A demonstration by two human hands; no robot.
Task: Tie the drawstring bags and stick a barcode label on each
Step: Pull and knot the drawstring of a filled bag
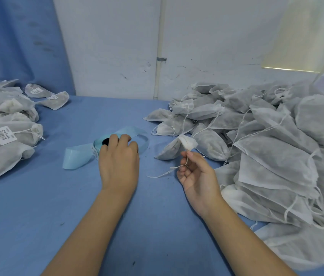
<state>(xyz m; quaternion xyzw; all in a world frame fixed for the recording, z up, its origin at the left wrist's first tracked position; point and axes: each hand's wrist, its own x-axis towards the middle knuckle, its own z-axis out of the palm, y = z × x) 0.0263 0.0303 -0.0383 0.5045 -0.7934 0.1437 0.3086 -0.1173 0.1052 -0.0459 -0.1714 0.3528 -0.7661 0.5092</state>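
The right hand pinches the drawstring of a small bag between thumb and fingers. The left hand curls over the label roll, holding it.

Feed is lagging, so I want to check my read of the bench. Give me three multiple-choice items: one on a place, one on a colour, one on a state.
1. Where does the pile of labelled bags lie?
A on the person's left
B on the person's right
C in the person's lap

2. What colour is the strip of the label roll?
A yellow
B light blue
C red

3. What is the right hand doing?
A lying flat on the table
B pinching a bag's drawstring
C pressing on a label

Answers:
1 A, barcode labels show only on the left-side bags.
2 B, the pale blue strip curls out beside the left hand.
3 B, the string runs between thumb and fingers.
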